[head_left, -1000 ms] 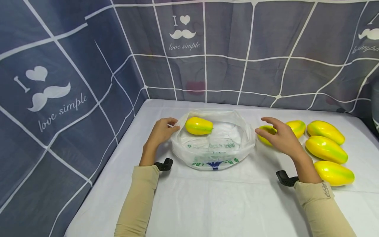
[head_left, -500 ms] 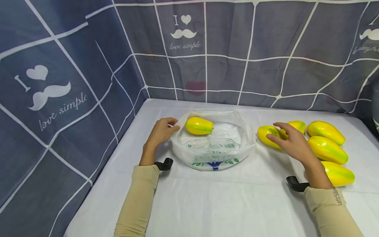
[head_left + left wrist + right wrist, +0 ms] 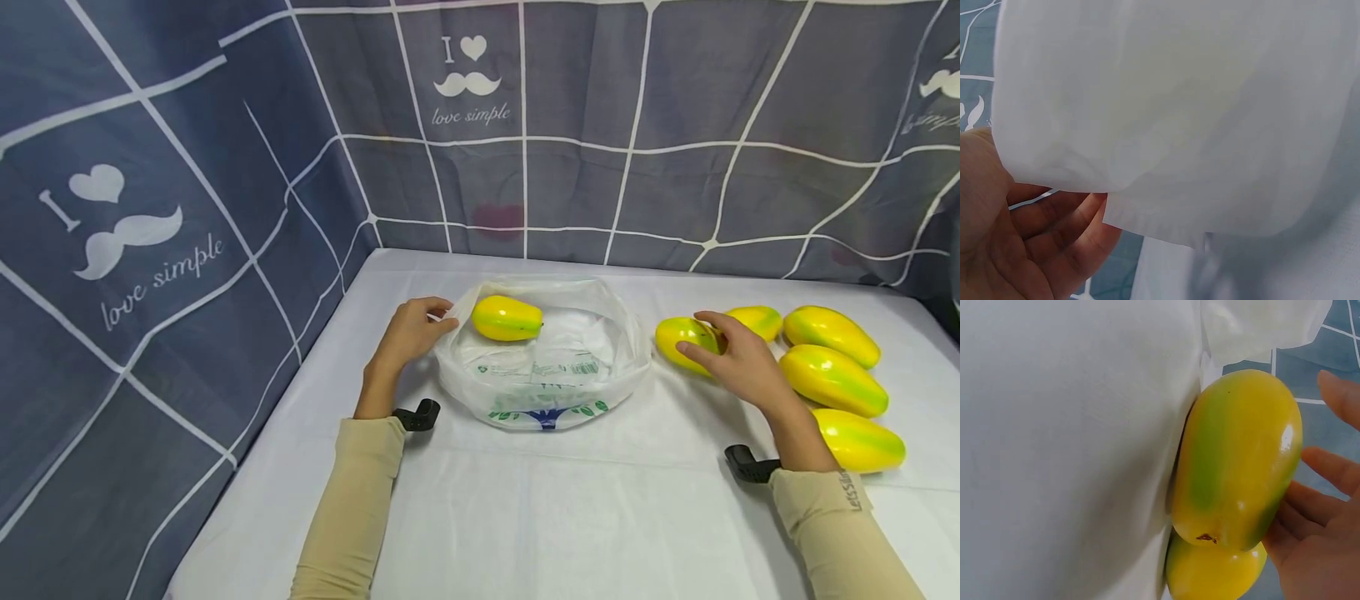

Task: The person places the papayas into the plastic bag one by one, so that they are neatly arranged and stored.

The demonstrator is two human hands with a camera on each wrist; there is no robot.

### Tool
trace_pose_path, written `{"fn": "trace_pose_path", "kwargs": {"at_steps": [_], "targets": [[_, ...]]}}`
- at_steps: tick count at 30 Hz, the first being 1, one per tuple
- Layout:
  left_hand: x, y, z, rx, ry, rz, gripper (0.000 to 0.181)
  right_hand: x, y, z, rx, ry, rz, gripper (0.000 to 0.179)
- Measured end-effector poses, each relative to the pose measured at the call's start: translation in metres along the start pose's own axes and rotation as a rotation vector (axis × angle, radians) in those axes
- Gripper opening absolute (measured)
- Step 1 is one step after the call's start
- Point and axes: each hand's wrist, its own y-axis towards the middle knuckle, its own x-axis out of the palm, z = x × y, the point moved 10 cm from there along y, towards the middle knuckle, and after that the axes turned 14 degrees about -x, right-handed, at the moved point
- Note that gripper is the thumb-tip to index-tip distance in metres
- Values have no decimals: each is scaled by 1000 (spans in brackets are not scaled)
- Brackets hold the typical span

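In the head view, six yellow-green fruits can be counted: one fruit in the bag [image 3: 506, 318], lying against the left inner side of the single white plastic bag [image 3: 547, 392], and five outside it to the right. Of those five, the nearest fruit [image 3: 672, 337] lies just beside the bag's right rim, with only a thin strip of cloth between; the other four fruits [image 3: 832, 379] lie behind it and farther right, near one another. Two hands show: the left hand [image 3: 408, 333] pinches the bag's left rim, and the right hand [image 3: 742, 362] is spread over the nearest fruit, thumb apart from fingers. The bag sits toward the back edge of the white-covered table [image 3: 577, 517], and a broad stretch of cloth runs between the two forearms. A checked curtain [image 3: 570, 183] rises along the back and left edges. In the left wrist view, the left fingers pass behind the bag's edge; the thumb's tip is hidden. In the right wrist view, two fruits show, one overlapping the other, with the right fingers extended along one side; whether they touch, I cannot tell.
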Motion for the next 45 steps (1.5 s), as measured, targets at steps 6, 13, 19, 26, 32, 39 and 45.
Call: {"fn": "trace_pose_path", "kwargs": {"at_steps": [6,13,19,26,32,39,45], "targets": [[1,1,3,7,5,2,40,0,-3,4,13,17,-8,79],[1,1,0,-3,6,2,39,2,-3,3,-51,-26,2,65],[1,0,-1,-3,15,6,39,4,-2,-1,-67,-30,-1,62],[1,0,-2,-2,14,6,38,8,-4,4,7,-14,-19,65],[0,0,-1,2,12,6,38,9,-4,4,23,5,22,64],[1,0,0,8,8,6,38,9,-7,10,75,31,21,76],[2,1,1,10,13,10,38,7,-10,11,77,16,32,76]]}}
